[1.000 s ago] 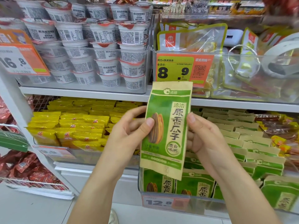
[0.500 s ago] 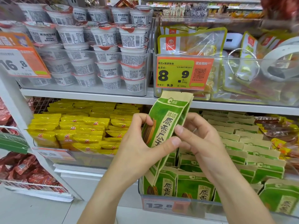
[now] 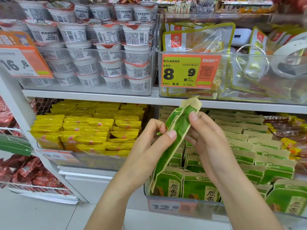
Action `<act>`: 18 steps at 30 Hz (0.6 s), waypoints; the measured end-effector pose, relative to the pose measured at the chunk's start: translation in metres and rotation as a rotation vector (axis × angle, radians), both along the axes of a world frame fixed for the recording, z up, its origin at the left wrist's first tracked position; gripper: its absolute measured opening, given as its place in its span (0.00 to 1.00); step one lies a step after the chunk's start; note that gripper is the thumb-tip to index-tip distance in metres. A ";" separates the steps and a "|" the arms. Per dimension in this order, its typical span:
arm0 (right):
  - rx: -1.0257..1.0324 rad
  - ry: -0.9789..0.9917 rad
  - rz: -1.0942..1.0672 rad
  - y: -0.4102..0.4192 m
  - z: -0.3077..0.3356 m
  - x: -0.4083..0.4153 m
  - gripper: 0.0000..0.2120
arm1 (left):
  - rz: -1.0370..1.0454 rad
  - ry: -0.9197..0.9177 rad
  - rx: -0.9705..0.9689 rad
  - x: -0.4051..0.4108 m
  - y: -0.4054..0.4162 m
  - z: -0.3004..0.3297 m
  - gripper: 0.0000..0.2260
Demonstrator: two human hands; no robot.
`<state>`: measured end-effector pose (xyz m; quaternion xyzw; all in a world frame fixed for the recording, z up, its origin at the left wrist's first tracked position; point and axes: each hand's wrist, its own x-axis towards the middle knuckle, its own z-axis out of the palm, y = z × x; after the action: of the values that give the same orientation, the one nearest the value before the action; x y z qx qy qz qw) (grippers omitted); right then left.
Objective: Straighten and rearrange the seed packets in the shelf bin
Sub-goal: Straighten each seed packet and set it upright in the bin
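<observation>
A green and tan seed packet [image 3: 178, 125] is held edge-on above the clear shelf bin [image 3: 206, 211], its top tilted to the right and its side gusset facing me. My left hand [image 3: 149, 146] pinches its left side with thumb and curled fingers. My right hand [image 3: 206, 135] pinches its right side, thumb on the gusset. Several matching green packets [image 3: 199, 186] stand in rows in the bin below, filling it back to the shelf's rear.
Yellow snack packs [image 3: 93, 130] fill the bin to the left. White cups [image 3: 106, 47] and clear pouches [image 3: 199, 39] sit in bins on the shelf above. Orange price tags [image 3: 187, 70] hang on bin fronts. Red packs [image 3: 25, 173] lie in a wire rack at lower left.
The packet has turned from facing me flat to edge-on and dropped lower toward the bin. Both hands shifted their grip closer together around it.
</observation>
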<state>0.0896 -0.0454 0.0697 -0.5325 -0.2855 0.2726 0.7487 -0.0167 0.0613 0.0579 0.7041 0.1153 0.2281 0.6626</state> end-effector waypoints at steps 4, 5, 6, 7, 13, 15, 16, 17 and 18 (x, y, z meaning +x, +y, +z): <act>-0.030 -0.051 -0.012 0.000 0.000 -0.001 0.12 | 0.007 0.003 0.015 -0.001 0.001 0.000 0.23; -0.031 -0.065 -0.015 0.000 0.000 -0.002 0.14 | 0.010 -0.012 0.010 -0.001 0.001 0.001 0.23; -0.029 -0.082 -0.013 0.000 -0.001 -0.002 0.16 | 0.018 -0.036 0.007 -0.001 0.001 0.001 0.23; -0.032 -0.107 0.000 0.000 -0.001 -0.002 0.20 | 0.035 -0.069 0.005 -0.002 0.002 0.002 0.23; -0.157 -0.274 0.207 -0.003 -0.003 -0.006 0.34 | 0.236 -0.297 -0.103 -0.002 0.002 0.004 0.20; -0.204 -0.332 0.255 -0.002 -0.004 -0.009 0.31 | 0.284 -0.324 -0.148 -0.001 0.001 0.004 0.18; -0.226 -0.367 0.267 -0.002 -0.004 -0.011 0.30 | 0.304 -0.326 -0.165 0.000 0.000 0.004 0.17; -0.241 -0.401 0.273 -0.001 -0.005 -0.013 0.29 | 0.320 -0.329 -0.179 0.001 -0.001 0.004 0.17; -0.252 -0.428 0.277 0.000 -0.006 -0.014 0.28 | 0.333 -0.331 -0.189 0.001 -0.001 0.005 0.18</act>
<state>0.0755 -0.0457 0.0639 -0.6228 -0.4710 0.2871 0.5549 -0.0152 0.0602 0.0624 0.5632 0.1402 0.4345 0.6887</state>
